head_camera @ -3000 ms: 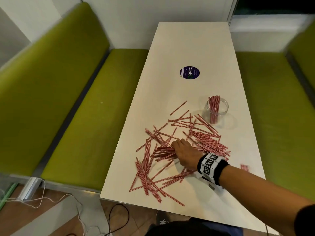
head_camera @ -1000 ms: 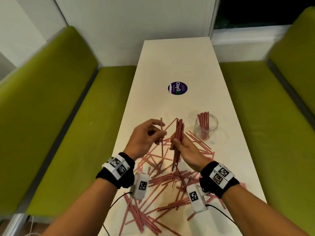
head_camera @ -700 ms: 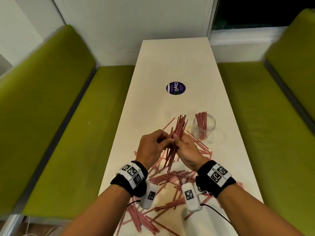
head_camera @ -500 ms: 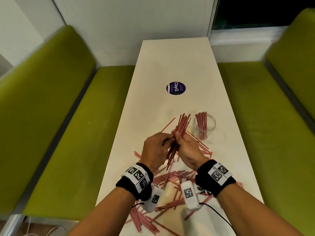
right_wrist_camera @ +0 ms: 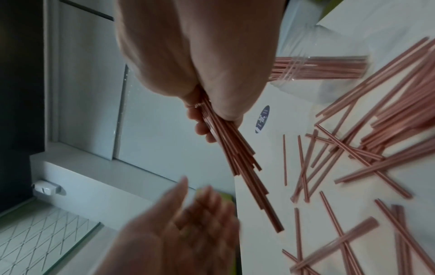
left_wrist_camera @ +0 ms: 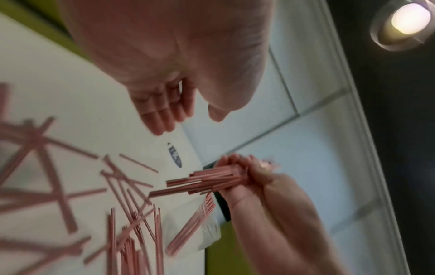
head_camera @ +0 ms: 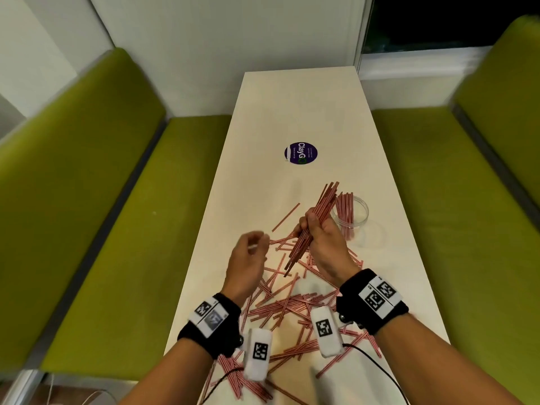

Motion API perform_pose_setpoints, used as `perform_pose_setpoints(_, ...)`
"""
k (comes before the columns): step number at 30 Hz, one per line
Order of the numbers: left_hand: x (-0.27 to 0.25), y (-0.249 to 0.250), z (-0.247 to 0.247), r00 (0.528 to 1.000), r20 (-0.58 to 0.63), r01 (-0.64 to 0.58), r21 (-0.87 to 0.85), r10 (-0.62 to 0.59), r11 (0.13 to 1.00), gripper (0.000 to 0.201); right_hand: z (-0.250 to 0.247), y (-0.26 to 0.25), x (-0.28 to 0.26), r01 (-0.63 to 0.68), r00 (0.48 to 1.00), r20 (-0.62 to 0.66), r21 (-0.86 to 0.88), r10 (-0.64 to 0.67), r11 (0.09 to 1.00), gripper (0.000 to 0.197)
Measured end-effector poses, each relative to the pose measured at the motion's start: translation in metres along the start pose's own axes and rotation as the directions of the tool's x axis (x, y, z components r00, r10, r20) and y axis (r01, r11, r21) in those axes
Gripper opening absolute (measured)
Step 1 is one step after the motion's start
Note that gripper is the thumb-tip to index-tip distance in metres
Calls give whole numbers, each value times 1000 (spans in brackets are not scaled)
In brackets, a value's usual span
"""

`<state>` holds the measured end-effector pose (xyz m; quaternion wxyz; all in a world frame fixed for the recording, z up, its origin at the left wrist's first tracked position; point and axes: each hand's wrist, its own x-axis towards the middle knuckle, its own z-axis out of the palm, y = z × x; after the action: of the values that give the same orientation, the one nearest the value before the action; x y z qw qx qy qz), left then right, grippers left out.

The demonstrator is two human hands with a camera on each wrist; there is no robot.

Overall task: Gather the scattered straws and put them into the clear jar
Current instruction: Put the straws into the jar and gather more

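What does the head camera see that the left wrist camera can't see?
Only the head view shows both wrist bands and the green benches. Only the left wrist view shows the ceiling lamp and the left hand's empty palm. Both show the right hand gripping a bundle of straws, the clear jar and loose straws on the table.

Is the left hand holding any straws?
No, the left hand hangs empty with relaxed fingers, while the right hand grips the bundle of straws.

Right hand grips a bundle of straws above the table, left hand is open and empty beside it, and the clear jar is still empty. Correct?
Not quite: the clear jar already holds straws, as the head view shows. The rest stands: right hand grips the bundle, left hand open.
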<state>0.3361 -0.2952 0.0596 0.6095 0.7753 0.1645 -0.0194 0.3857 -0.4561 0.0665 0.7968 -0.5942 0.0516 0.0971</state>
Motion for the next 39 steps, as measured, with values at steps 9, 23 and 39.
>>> perform_pose_setpoints(9,-18,-2,15,785,456,619,-588,-419,521,41,24,6,-21,101,988,138,-253,-68,962,9)
perform_pose_setpoints(23,-27,16,21,809,457,588,-653,-370,478,32,20,11,-41,129,978,198,-294,-71,947,16)
perform_pose_setpoints(39,-30,17,34,821,434,565,-711,-370,419,29,9,11,-47,136,979,182,-275,-87,952,33)
